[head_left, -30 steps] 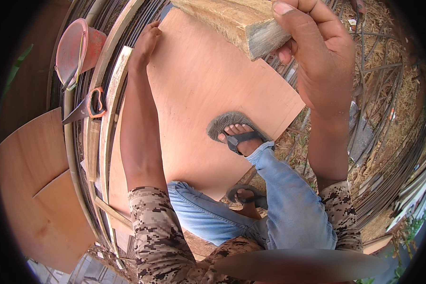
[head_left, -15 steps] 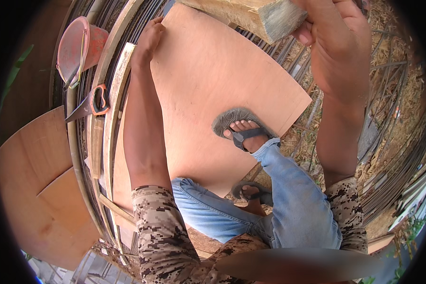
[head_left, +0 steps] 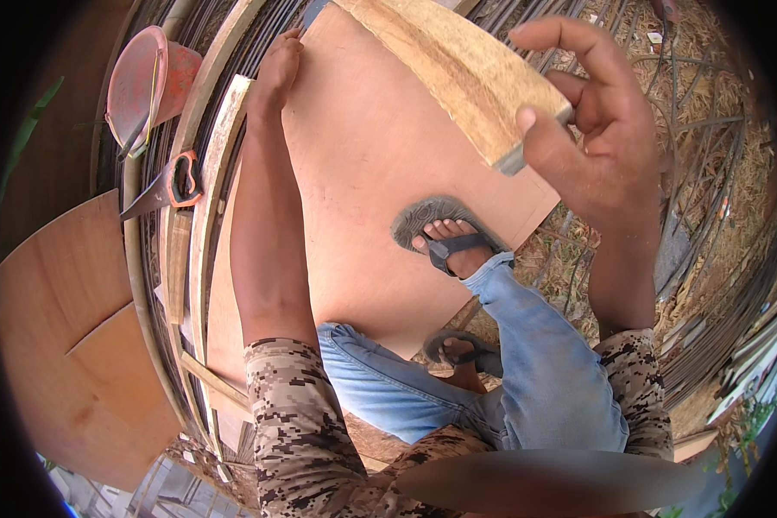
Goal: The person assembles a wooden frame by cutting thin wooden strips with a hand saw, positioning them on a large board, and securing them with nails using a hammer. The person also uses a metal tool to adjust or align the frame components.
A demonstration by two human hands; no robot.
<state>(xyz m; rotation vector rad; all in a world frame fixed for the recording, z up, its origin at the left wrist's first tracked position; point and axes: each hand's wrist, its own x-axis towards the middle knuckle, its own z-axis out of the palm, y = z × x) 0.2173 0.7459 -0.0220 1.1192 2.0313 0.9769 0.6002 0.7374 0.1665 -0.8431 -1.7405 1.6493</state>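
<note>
A thick, pale length of timber (head_left: 457, 73) slants over a plywood sheet (head_left: 363, 198), its far end cut off by the top of the view. My right hand (head_left: 600, 129) has its near end between the thumb and the curled fingers, while the index finger sticks out loosely above. At the sheet's upper left edge, my left hand (head_left: 281, 71) is closed with its fingers bent round the edge; their undersides are hidden. Just beyond these fingers shows a small blue-grey thing (head_left: 313, 12), too cropped to name. My sandalled foot (head_left: 457, 242) stands on the sheet.
To the left lie a handsaw (head_left: 168, 190) with an orange-black handle and a tilted red bucket (head_left: 177, 82). Long wooden strips (head_left: 220, 164) run beside the sheet. More plywood (head_left: 78, 337) leans further left. Thin metal rods (head_left: 708, 164) and straw cover the ground at right.
The timber's near end has come down and towards me, over the plywood, with my right hand following. My right index finger has lifted away. The left hand has hardly moved.
</note>
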